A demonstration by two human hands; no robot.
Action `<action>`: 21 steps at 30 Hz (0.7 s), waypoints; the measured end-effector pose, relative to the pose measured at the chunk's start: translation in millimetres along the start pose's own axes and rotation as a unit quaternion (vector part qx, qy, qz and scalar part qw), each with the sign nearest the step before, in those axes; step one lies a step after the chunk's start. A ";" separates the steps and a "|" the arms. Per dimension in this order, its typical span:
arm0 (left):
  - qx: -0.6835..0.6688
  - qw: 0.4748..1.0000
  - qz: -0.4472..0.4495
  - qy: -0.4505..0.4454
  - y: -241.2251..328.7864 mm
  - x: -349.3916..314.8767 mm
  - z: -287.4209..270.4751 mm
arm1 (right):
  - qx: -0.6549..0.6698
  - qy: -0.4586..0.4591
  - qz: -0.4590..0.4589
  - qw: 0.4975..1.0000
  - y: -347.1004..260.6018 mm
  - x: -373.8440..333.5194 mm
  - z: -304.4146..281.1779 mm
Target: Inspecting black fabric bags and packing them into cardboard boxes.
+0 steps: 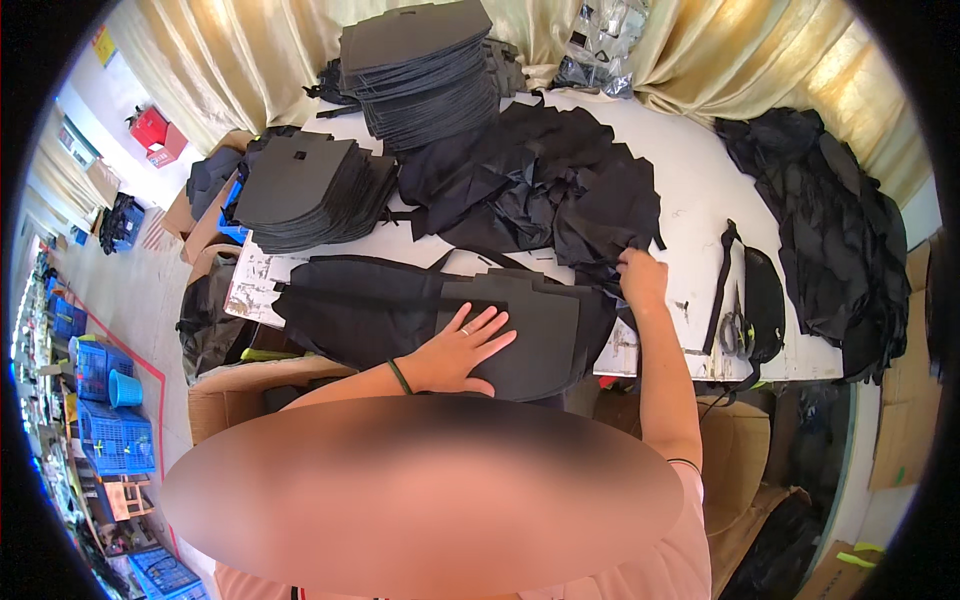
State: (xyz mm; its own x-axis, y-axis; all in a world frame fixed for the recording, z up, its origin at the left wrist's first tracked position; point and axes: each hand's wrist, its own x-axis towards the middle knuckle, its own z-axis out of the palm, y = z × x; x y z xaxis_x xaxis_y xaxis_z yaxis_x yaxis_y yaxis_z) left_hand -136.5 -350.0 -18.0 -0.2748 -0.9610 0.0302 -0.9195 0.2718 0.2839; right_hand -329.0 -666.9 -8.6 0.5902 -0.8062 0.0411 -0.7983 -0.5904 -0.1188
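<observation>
My left hand (460, 352) lies flat with its fingers spread on a dark grey, notched sheet panel (545, 335). The panel rests on a black fabric piece (350, 300) at the table's near edge. To the right, my right hand (642, 276) has its fingers closed on black fabric at the near right edge of a crumpled black fabric pile (520, 180). Its fingertips are partly hidden, and I cannot tell whether that fabric belongs to the pile or to the piece under the panel.
Two stacks of similar panels, a tall one (415, 80) and a lower one (300, 190), stand behind on the white table (690, 190). At right lie scissors (738, 332), a black strapped pouch (764, 300) and a dark fabric heap (820, 220). A cardboard box (222, 405) sits below the left edge.
</observation>
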 end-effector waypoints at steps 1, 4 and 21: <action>0.003 1.000 -0.006 0.000 -1.6 -1.6 0.4 | 0.003 0.000 -0.005 1.000 -6.4 5.1 -7.2; -0.030 0.999 0.000 0.025 -2.6 -2.7 -8.9 | 0.274 0.146 -0.114 0.944 -36.5 10.9 -78.2; -0.409 0.671 -0.018 0.619 0.7 64.9 -204.1 | 0.558 0.101 -0.308 0.764 -198.9 -31.9 -221.2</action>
State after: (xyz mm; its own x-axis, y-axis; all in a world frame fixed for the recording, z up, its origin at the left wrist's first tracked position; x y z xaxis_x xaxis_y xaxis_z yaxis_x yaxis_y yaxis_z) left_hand -97.6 -422.5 179.8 0.6525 -0.4094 0.6377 -0.3189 0.6151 0.7211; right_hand -215.6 -532.0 233.1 0.6924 -0.4435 0.5691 0.2898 -0.5513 -0.7823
